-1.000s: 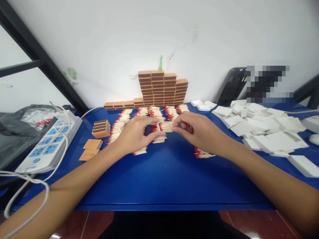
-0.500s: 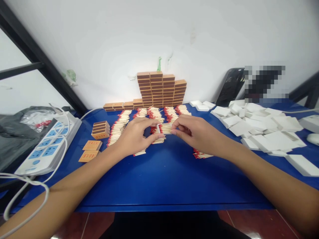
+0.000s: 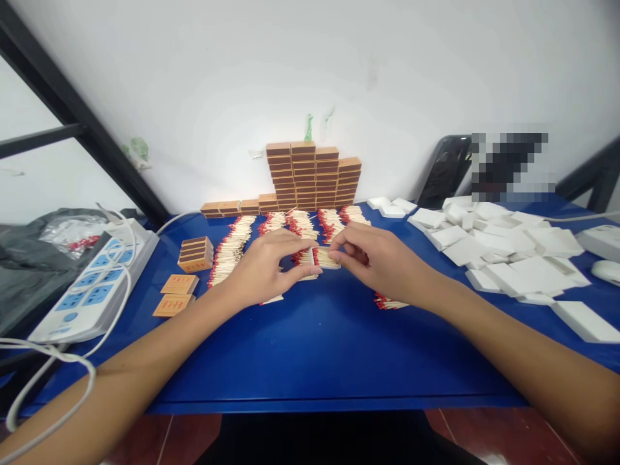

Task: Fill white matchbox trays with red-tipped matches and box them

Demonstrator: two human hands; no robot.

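Note:
Between the thumb and fingers of my left hand point(image 3: 268, 261) is a small white matchbox tray point(image 3: 312, 256), its left end wall showing. A bundle of matches point(image 3: 328, 258) with red heads pointing left lies at the tray. My right hand point(image 3: 375, 258) pinches the bundle's right end with thumb and fingertips; part of the tray is hidden by the fingers. Behind and beneath both hands run rows of loose red-headed matches point(image 3: 303, 223). Another small heap of matches point(image 3: 389, 301) shows below my right hand.
Finished-looking brown matchboxes point(image 3: 303, 174) are stacked against the wall. More matchboxes point(image 3: 195, 253) stand at left, beside a power strip point(image 3: 99, 278) with white cables. A pile of white trays point(image 3: 504, 242) covers the right side of the blue table point(image 3: 310, 361).
The match bundle in my right hand has come slightly lower and up against the tray, which now tilts more toward the camera. My left hand keeps its grip on the tray.

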